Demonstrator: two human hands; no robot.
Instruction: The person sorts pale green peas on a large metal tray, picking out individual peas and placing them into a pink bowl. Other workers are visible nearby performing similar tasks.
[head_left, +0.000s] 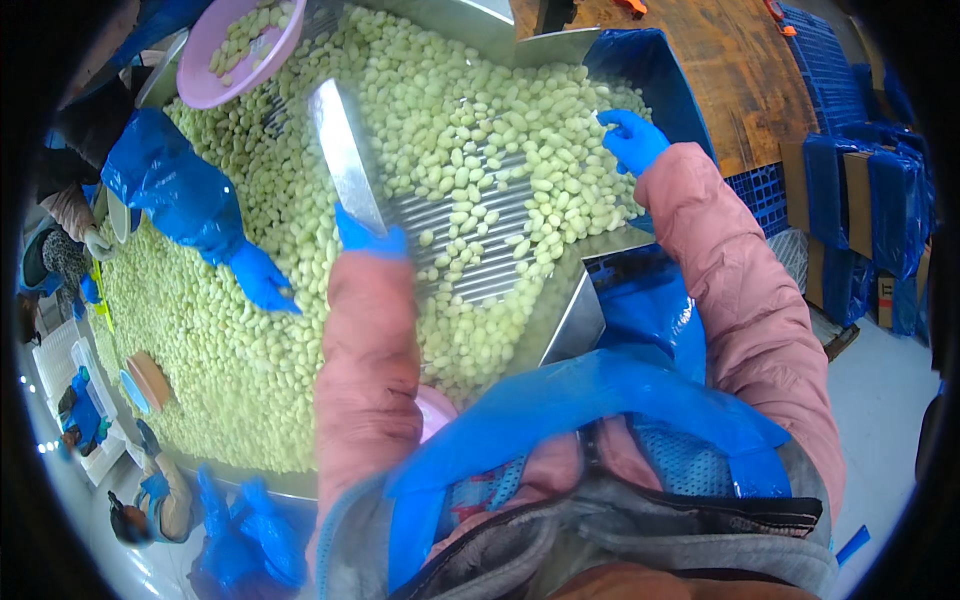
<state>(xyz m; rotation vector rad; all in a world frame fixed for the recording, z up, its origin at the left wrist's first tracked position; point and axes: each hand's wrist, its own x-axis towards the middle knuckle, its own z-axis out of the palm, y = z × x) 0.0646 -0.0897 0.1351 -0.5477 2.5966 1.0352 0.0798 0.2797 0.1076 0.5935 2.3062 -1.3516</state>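
My left hand (370, 234), in a blue glove, grips a flat metal plate (341, 146) with a long, straight shape, held up over the pile. Many pale green, oval fruits, possibly grapes, (217, 360) cover a large table with a slatted metal surface (457, 262), whose bars show between my arms. On the right, my right hand (634, 142), also blue-gloved, is at the fruits near the mouth of a chute lined with blue plastic (675, 90). Its fingers are bent; a small pale thing shows at the fingertips, and whether they hold it I cannot tell.
A co-worker's blue-gloved hand (262, 277) reaches over the fruits at left. A pink basin (199, 82) with fruits stands at the upper left, brown and blue bowls (148, 381) lower left. Right are a wooden table (757, 90) and blue-wrapped boxes (832, 195). Other people stand around the far left.
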